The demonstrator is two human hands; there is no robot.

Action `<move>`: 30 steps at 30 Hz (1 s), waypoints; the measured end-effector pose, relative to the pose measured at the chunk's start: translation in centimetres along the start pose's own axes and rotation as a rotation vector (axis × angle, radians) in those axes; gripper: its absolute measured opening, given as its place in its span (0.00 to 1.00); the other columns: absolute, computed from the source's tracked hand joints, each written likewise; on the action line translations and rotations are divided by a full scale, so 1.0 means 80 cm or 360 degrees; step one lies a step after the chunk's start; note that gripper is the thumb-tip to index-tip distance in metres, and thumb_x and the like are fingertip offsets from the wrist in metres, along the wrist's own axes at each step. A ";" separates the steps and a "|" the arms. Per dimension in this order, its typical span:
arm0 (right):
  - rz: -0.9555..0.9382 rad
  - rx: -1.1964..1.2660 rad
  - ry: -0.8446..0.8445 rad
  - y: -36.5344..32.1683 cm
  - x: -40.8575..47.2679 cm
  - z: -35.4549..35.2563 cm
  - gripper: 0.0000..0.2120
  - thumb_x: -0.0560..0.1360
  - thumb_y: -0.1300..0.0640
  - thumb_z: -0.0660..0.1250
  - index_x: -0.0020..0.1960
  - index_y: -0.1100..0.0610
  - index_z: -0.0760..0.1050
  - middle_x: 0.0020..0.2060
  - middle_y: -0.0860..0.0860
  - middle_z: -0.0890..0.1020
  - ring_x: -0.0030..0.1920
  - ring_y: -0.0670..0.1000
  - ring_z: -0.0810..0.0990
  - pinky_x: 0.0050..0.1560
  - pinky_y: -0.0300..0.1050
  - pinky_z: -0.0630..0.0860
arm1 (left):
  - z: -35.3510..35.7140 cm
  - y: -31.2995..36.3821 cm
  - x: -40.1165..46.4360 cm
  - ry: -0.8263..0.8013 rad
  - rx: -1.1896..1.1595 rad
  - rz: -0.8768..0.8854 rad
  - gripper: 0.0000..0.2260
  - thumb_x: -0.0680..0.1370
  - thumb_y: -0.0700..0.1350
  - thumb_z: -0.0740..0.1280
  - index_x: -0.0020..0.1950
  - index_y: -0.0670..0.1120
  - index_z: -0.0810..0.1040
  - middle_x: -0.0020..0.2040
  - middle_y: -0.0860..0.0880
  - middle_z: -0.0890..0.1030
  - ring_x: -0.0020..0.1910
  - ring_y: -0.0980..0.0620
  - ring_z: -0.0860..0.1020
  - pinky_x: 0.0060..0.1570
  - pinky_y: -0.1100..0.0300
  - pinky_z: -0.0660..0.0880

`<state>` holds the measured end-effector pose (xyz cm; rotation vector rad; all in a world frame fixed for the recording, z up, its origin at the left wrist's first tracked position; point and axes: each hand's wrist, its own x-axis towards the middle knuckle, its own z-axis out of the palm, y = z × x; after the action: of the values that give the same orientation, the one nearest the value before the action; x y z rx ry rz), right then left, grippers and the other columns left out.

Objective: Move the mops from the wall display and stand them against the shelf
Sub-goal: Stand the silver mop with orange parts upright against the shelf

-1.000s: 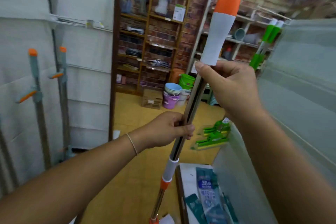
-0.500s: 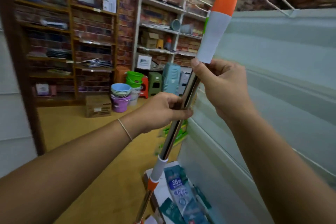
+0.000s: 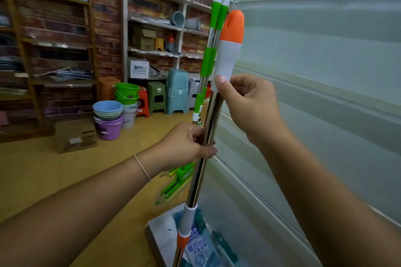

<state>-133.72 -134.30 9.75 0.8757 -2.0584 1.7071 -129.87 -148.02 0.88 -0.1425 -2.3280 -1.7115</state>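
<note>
Mop (image 3: 211,119) with a steel pole, a white grip and an orange cap stands nearly upright in the middle of the view, its top leaning slightly to the right toward the pale covered shelf (image 3: 325,71) that fills the right side. The left hand (image 3: 186,145) comes in from the lower left, forearm stretched forward and a thin band on the wrist; its fingers are curled round the steel pole at mid-height, thumb on the near side. The right hand (image 3: 249,104) reaches in from the lower right with the wrist bent, holding the pole just under the white grip, thumb pointing up against the grip's lower edge and fingers wrapped behind. Low on the pole sits a white and orange collar, above a packaged mop head (image 3: 195,247) on the floor beside the shelf's foot. Just behind the held pole, two green-and-white mops (image 3: 209,58) lean against the shelf's far left edge, their flat green heads on the yellow floor (image 3: 43,175). Farther left, stacked buckets (image 3: 108,115) and plastic stools (image 3: 156,97) stand before brick-backed racks (image 3: 152,21).
</note>
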 end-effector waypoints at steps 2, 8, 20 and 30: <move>-0.0005 -0.0062 0.0035 0.017 0.014 -0.002 0.12 0.75 0.46 0.71 0.43 0.55 0.82 0.33 0.53 0.85 0.29 0.49 0.79 0.33 0.47 0.75 | 0.003 -0.007 0.028 -0.0077 0.0016 -0.0010 0.06 0.69 0.37 0.76 0.41 0.46 0.83 0.37 0.52 0.85 0.41 0.54 0.83 0.50 0.56 0.79; -0.0092 -0.0174 0.0190 0.044 0.060 -0.011 0.08 0.77 0.52 0.70 0.41 0.55 0.81 0.35 0.59 0.85 0.32 0.48 0.78 0.33 0.48 0.75 | -0.004 -0.009 0.110 -0.0418 0.0103 0.0108 0.11 0.72 0.52 0.73 0.45 0.46 0.84 0.44 0.49 0.86 0.48 0.51 0.84 0.56 0.53 0.77; -0.0044 -0.0562 0.0485 0.055 0.176 0.011 0.10 0.78 0.51 0.68 0.39 0.49 0.78 0.29 0.49 0.79 0.26 0.44 0.73 0.28 0.40 0.71 | -0.019 0.001 0.272 -0.0518 -0.0497 0.0377 0.07 0.74 0.42 0.72 0.44 0.37 0.81 0.41 0.38 0.84 0.40 0.48 0.83 0.38 0.66 0.77; -0.0151 -0.0878 0.0815 0.042 0.241 -0.014 0.10 0.76 0.52 0.71 0.39 0.55 0.81 0.23 0.44 0.78 0.21 0.41 0.71 0.24 0.36 0.65 | -0.019 0.061 0.365 -0.0845 -0.0293 0.0557 0.08 0.73 0.47 0.73 0.41 0.41 0.83 0.39 0.43 0.85 0.41 0.47 0.84 0.47 0.56 0.80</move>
<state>-150.63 -137.64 19.07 0.3106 -1.9272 1.0688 -156.71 -149.98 13.29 -1.0885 -2.2728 -1.8570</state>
